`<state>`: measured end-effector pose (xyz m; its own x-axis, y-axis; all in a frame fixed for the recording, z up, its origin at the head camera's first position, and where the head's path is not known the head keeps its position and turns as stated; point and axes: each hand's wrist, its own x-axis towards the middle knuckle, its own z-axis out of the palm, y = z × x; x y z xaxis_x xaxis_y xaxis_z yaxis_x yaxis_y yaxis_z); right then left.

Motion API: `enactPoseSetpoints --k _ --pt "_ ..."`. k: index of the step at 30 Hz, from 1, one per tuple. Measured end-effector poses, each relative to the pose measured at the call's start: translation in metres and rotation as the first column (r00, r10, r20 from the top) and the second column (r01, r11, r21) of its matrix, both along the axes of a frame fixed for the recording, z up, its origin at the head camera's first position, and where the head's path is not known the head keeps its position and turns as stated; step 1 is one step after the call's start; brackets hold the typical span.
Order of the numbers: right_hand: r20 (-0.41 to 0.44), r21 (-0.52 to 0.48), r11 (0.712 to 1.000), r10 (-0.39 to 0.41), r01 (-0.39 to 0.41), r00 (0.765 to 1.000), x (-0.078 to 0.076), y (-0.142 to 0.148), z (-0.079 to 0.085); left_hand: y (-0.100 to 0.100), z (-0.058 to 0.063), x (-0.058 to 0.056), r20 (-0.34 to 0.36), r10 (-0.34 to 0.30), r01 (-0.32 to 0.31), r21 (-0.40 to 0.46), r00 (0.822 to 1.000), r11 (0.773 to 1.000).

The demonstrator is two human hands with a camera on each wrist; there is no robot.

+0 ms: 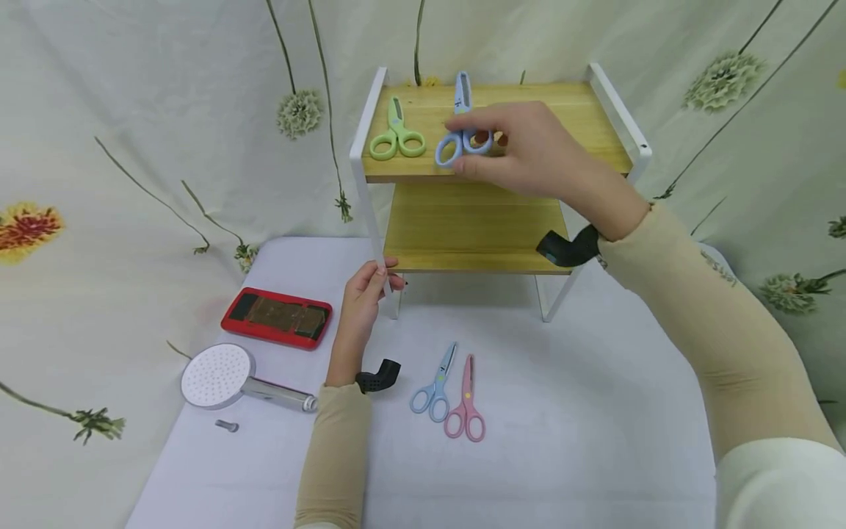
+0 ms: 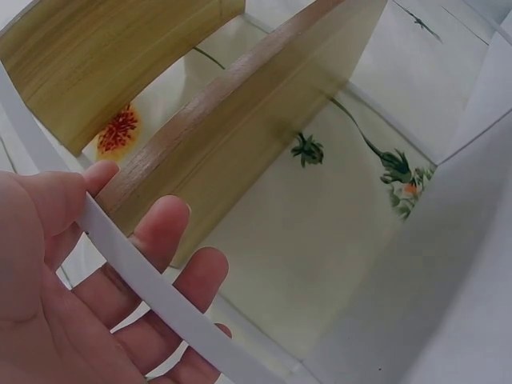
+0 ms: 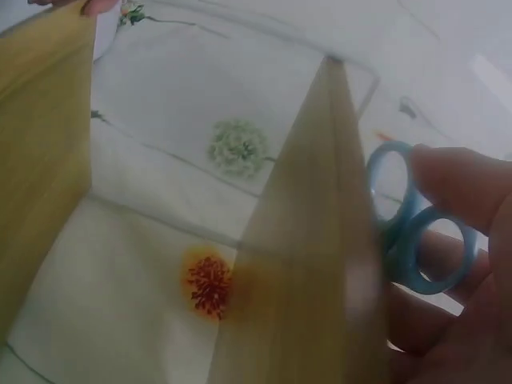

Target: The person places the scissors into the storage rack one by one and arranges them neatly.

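White sleeve [image 1: 773, 481] fabric fills the lower right corner of the frame. Pink scissors [image 1: 468, 397] and light-blue scissors [image 1: 439, 381] lie close together on the worktop [image 1: 581, 419], lower centre. Left of centre, the left hand [image 1: 362, 297] pinches the rack's white frame [image 2: 148, 282] between thumb and fingers. Upper centre: the right hand [image 1: 518, 147] clamps the violet-blue scissors [image 1: 463, 101] by their handles at the top shelf [image 1: 568, 110]; whether they bear on it cannot be told. Green scissors [image 1: 396, 132] lie just left. Caution: sideways drift could knock the green pair; a slack left grip could let the rack shift under downward pressure.
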<state>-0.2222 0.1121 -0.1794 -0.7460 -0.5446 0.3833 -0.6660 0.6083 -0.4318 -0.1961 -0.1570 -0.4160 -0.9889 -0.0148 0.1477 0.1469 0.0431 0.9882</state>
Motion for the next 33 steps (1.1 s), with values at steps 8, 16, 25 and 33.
enactPoseSetpoints --k 8,16,25,33 --pt "0.05 0.177 0.983 -0.062 0.052 0.997 -0.024 -0.012 -0.002 0.001 -0.001 0.001 0.012 -0.011 0.011 -0.004 1.0 1.0" --pt "0.016 0.165 0.985 -0.051 0.048 0.999 -0.024 -0.013 -0.003 0.0 0.0 -0.001 0.01 -0.005 0.005 -0.008 1.0 1.0" --pt "-0.289 -0.099 0.995 -0.008 -0.022 0.957 -0.005 -0.007 -0.018 -0.001 0.002 0.001 0.014 -0.007 0.008 -0.017 1.0 1.0" --pt "-0.448 -0.171 0.967 0.095 -0.19 0.889 0.049 0.012 -0.064 -0.002 0.0 0.0 0.015 -0.012 0.012 -0.014 1.0 1.0"
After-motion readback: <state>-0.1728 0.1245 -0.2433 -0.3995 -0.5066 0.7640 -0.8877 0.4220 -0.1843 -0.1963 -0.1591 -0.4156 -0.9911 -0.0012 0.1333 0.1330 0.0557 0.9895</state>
